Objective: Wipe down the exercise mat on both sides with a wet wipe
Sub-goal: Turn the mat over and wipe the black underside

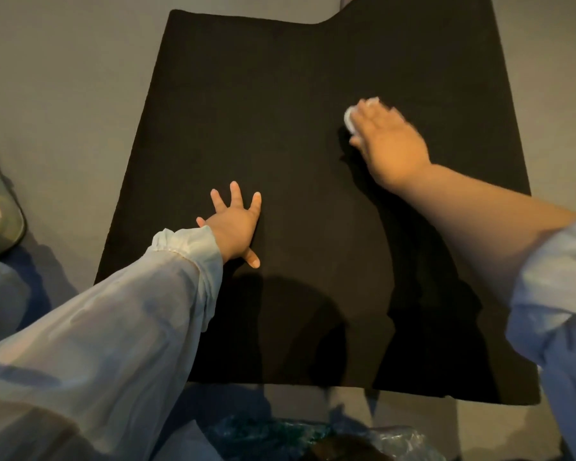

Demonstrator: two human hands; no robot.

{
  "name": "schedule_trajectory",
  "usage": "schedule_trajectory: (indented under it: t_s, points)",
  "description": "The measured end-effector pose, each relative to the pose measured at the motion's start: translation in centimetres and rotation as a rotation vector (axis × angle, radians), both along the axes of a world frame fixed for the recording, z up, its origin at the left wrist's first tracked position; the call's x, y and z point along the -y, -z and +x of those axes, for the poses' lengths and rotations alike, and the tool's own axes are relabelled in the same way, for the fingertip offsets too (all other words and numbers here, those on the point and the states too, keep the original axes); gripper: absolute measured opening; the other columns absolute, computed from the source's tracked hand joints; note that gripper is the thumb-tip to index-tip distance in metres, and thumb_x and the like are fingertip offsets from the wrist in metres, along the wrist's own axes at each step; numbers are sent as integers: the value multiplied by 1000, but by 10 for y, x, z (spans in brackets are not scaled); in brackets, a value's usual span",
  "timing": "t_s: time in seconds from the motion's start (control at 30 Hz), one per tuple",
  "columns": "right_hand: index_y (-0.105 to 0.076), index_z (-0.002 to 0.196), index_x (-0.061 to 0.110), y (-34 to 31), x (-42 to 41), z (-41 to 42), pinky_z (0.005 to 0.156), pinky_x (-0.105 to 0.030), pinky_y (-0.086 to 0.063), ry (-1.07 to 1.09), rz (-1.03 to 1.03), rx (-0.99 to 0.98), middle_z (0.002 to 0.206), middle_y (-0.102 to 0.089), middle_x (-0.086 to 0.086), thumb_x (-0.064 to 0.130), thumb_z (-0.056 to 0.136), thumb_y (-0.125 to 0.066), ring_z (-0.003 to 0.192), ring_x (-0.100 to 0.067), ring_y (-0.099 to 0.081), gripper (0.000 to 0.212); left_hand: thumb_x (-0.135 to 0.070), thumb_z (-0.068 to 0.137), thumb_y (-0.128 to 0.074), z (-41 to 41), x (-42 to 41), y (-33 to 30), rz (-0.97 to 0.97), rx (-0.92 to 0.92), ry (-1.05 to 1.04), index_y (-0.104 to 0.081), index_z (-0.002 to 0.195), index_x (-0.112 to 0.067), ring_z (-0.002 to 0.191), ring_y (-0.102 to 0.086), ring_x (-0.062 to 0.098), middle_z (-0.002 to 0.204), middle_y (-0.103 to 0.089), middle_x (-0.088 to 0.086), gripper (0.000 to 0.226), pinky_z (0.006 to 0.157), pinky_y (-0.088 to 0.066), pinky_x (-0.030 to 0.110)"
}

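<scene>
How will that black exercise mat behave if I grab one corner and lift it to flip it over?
The black exercise mat will probably flop and drape rather than lift stiffly: it lies thin and flat on the grey carpet. It likely tends to slide, since the left hand rests spread on it while the right hand presses the white wet wipe.

Grey carpeted floor (64, 94) all round. Grey-green slipper-like shoe (0, 207) at left edge. Crinkled clear-green plastic bag (280, 434) at bottom centre.
</scene>
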State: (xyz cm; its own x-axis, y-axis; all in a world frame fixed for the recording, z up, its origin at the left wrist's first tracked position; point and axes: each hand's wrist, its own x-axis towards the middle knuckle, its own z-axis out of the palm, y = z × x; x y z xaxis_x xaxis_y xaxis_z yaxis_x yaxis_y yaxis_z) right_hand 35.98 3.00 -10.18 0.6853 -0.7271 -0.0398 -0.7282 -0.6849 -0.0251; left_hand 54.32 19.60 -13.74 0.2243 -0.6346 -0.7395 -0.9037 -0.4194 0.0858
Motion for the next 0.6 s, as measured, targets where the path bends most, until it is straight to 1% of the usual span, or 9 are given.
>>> schedule_trajectory:
  t_s: [0.03, 0.07, 0.13, 0.2, 0.27, 0.37, 0.43, 0.5, 0.6]
  points:
    - [-24, 147, 6, 10, -6, -1, 114, -37, -11, -25, 45, -110, 154, -22, -12, 27, 102, -30, 144, -26, -13, 49, -25, 65, -84, 0, 0, 0, 0, -1, 0, 13, 148, -27, 136, 23, 45, 150, 32, 13, 128, 103, -15, 70]
    - [-17, 149, 7, 18, -13, -3, 115, -36, -7, -19, 95, -177, 157, -15, -9, 29, 103, -28, 145, -24, -8, 52, -25, 65, -84, 0, 0, 0, 0, 0, 4, 13, 148, -27, 136, 23, 45, 150, 32, 13, 128, 103, -15, 69]
    - [-9, 151, 10, 28, -26, -8, 116, -35, -2, 14, 148, -168, 159, -7, -6, 30, 103, -24, 146, -21, -4, 54, -27, 66, -83, -1, 0, 0, -3, 8, 18, 13, 148, -26, 137, 22, 46, 150, 31, 14, 127, 103, -16, 69]
    - [-12, 150, 10, 29, -39, -12, 116, -34, -4, -28, 175, -124, 159, -9, -7, 30, 103, -24, 146, -21, -6, 52, -28, 67, -83, -1, -1, -2, -8, 15, 23, 14, 148, -26, 137, 22, 46, 150, 31, 14, 126, 103, -17, 69]
    - [-16, 150, 10, 27, -58, -21, 116, -34, -7, -115, 167, -118, 158, -14, -7, 29, 103, -26, 145, -20, -10, 52, -28, 68, -82, -2, -1, -4, -11, 15, 25, 14, 148, -26, 137, 22, 46, 150, 31, 14, 126, 104, -17, 69]
    - [-15, 150, 11, 26, -97, -39, 116, -32, -4, -192, 183, -116, 158, -14, -7, 30, 102, -30, 146, -19, -9, 54, -31, 68, -82, -1, -3, -6, -26, 27, 43, 13, 148, -25, 137, 20, 47, 151, 28, 15, 125, 104, -19, 68]
    - [-10, 151, 12, 27, -122, -49, 117, -30, 1, -204, 219, -129, 159, -9, -6, 31, 102, -30, 146, -18, -5, 56, -32, 67, -82, 0, -6, -8, -46, 44, 55, 12, 149, -25, 138, 17, 47, 152, 26, 15, 125, 105, -20, 67]
    - [-7, 151, 14, 29, -144, -57, 114, -26, 10, -208, 248, -127, 159, -4, -4, 32, 102, -29, 146, -16, 0, 56, -33, 66, -82, 1, -8, -9, -69, 45, 50, 10, 149, -25, 138, 16, 47, 153, 24, 15, 124, 107, -21, 65]
    - [-3, 150, 16, 31, -175, -67, 103, -17, 27, -237, 271, -131, 159, 0, -3, 33, 102, -26, 145, -13, 6, 56, -34, 66, -82, 0, -12, -7, -100, 49, 53, 7, 150, -27, 141, 15, 42, 154, 20, 15, 122, 109, -21, 62]
